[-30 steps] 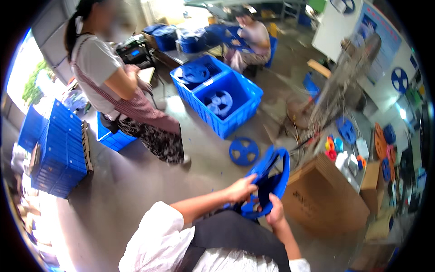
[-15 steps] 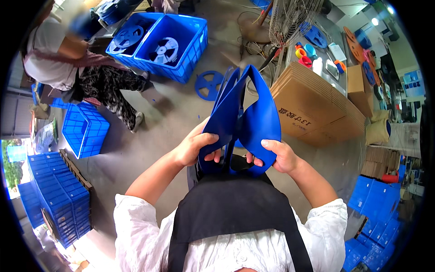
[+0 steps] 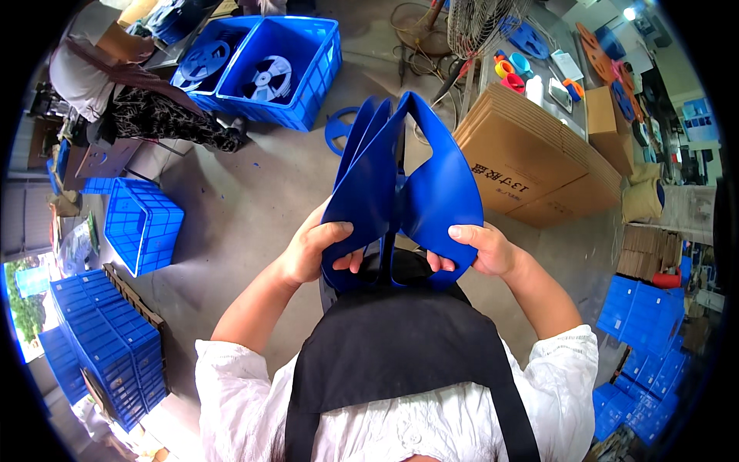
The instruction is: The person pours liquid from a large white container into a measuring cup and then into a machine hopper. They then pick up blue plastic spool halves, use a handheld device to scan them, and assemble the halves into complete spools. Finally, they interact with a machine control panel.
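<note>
Blue plastic is filling both your grips: you are holding cut-out reel panels (image 3: 362,204) tall in front of your black apron (image 3: 392,339), above the floor (image 3: 258,196), their lower edges overlapping it in view. Your left hand (image 3: 305,250) is clasping the lower left edge, its thumb lying on the near face and fingertips curling into the central gap; your right hand (image 3: 493,250) is mirroring that pinch at the lower right edge. Further blue edges are showing behind the left panel, though whether everything is joined I cannot tell. If those rear layers are loose, they could be sliding out, because your thumb is pressing only the nearest face. Both panels are appearing bowed, so a thumb slipping on smooth plastic might be letting one spring outward. Anything dropped could be striking the blue reel (image 3: 337,130) lying on the floor, just off the near corner of the divided crate (image 3: 319,77). On your right, the cardboard stack (image 3: 531,165) is standing near, and a wide swing could be catching its upper left corner, since the right panel is reaching toward it.
</note>
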Tool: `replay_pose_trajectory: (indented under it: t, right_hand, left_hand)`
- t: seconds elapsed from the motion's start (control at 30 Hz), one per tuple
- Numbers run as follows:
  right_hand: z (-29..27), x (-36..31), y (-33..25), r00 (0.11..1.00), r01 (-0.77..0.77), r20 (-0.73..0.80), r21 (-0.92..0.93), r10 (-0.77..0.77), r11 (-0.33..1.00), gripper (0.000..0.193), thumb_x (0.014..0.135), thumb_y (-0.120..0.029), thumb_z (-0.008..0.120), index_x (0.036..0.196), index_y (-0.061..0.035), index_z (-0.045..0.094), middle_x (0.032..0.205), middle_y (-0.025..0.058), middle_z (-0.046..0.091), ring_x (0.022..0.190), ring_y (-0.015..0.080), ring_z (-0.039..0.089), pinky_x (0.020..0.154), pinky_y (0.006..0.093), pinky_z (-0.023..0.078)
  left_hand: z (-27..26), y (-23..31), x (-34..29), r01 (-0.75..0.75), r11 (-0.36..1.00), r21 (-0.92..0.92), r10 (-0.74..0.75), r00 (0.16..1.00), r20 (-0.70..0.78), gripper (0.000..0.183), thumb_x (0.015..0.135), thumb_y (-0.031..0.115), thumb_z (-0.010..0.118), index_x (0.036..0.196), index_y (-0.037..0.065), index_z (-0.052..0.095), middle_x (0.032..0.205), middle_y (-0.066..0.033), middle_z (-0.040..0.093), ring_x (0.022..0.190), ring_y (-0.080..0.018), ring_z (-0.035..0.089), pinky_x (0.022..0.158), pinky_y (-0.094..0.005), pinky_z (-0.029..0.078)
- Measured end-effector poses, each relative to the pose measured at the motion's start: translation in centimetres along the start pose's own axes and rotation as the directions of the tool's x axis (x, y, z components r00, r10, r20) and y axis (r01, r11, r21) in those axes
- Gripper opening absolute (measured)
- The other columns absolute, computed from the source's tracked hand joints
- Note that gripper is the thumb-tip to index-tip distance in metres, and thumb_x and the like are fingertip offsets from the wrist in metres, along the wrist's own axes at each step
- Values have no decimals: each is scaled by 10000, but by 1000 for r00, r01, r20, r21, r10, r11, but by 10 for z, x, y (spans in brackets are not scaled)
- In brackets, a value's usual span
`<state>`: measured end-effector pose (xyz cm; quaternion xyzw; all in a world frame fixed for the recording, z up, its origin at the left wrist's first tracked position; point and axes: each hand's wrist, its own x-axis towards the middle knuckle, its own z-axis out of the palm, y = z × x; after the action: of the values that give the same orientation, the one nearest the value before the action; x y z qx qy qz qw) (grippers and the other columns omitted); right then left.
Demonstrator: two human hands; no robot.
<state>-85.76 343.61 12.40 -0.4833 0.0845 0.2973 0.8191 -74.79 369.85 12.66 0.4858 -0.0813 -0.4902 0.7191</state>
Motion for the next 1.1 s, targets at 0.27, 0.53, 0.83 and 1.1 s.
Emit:
replay_pose_trajectory:
  t: [0.27,0.53,0.83,1.1]
  right_hand:
    - [-5,-1,-1,999,-8,40,-41,10,999,363,917,-330,500,915,9,631,832,128,665,691,139,577,674,271,466]
    - [-6,0,-3,998,-14,63,-70,19,997,363,911,-330,504,890,8,636,822,129,666,658,134,569,667,265,466]
    - [-2,11,-28,995,-86,46,-84,90,993,364,918,-326,518,967,23,607,764,143,650,611,139,587,648,278,496]
    - [-2,13,-34,990,-133,38,-29,134,991,344,929,-328,544,970,8,603,720,107,626,633,160,618,663,293,512]
  left_hand:
    - [-13,-4,-3,35,999,-25,-32,995,96,446,805,210,494,1179,-30,453,772,-137,578,529,-177,551,466,-245,377]
    - [-18,-7,-4,7,1000,-30,-3,991,136,382,819,230,476,1075,-54,501,629,-173,590,462,-144,466,458,-245,358]
    - [-26,0,3,39,999,-17,-37,995,93,432,796,293,461,1021,-71,522,591,-200,582,399,-147,426,421,-240,331]
    - [-27,-1,0,36,999,-30,-33,996,88,477,809,318,465,1060,-83,526,585,-203,577,395,-154,429,408,-238,332]
